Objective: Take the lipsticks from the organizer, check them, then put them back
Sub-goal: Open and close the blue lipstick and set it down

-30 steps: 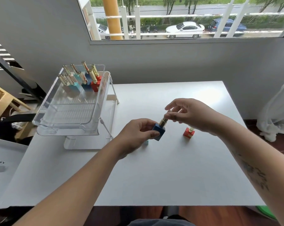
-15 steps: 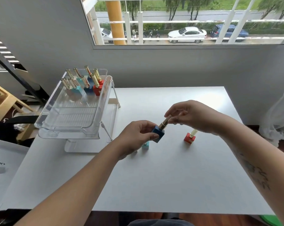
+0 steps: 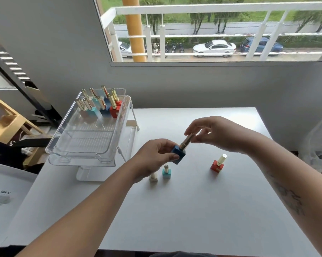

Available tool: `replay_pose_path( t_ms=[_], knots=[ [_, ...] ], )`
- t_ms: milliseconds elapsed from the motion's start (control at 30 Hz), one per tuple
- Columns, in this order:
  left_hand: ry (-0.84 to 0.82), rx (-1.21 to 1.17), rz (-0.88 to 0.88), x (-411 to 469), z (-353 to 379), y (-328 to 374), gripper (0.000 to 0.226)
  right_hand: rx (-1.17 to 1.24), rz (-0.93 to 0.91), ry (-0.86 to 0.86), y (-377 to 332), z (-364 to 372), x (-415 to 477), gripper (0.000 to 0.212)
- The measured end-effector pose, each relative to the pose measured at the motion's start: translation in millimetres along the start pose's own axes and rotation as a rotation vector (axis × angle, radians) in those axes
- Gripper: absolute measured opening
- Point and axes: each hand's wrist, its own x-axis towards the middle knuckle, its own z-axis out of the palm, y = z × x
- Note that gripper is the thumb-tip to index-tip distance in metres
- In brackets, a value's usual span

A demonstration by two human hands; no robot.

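2 hands hold 1 lipstick [image 3: 183, 148] just right of the organizer [image 3: 82, 158].
Left hand [image 3: 156, 156] grips its blue base; right hand [image 3: 217, 134] pinches the gold top. It tilts, top pointing up and away from the organizer.

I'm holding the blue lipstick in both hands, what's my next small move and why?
Likely stand the blue lipstick on the table between the teal lipstick and the red lipstick. Left hand grips its base, right hand pinches its gold tube, and that gap is free.
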Motion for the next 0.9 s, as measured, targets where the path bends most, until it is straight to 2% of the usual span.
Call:
replay_pose_path(
  t_ms=[100, 267, 433, 533, 733, 900],
  knots=[
    [-0.004, 0.004, 0.012, 1.5, -2.7, 2.4, 0.022, 0.015, -0.01, 0.043, 1.1, 0.3, 2.8, 0.005],
    [-0.006, 0.014, 0.025, 3.6, -2.1, 3.7, 0.022, 0.019, 0.021, 0.068, 2.4, 3.8, 8.1, 0.025],
    [0.002, 0.02, 0.024, 5.7, -1.1, 3.9, 0.022, 0.053, 0.045, 0.03, 1.3, -9.1, 5.7, 0.03],
    [-0.002, 0.019, 0.021, 6.8, -1.7, 4.8, 0.022, 0.024, 0.022, -0.027, 0.7, -14.5, 4.2, 0.02],
    [-0.002, 0.031, 0.035, 8.3, -2.0, 7.8, 0.022, 0.01, 0.0, 0.017, -0.3, -13.5, 5.6, 0.003],
    [0.003, 0.037, 0.041, 9.2, -2.2, 7.3, 0.022, -0.054, 0.049, 0.015, -2.1, -8.5, 8.6, 0.032]
  ],
)
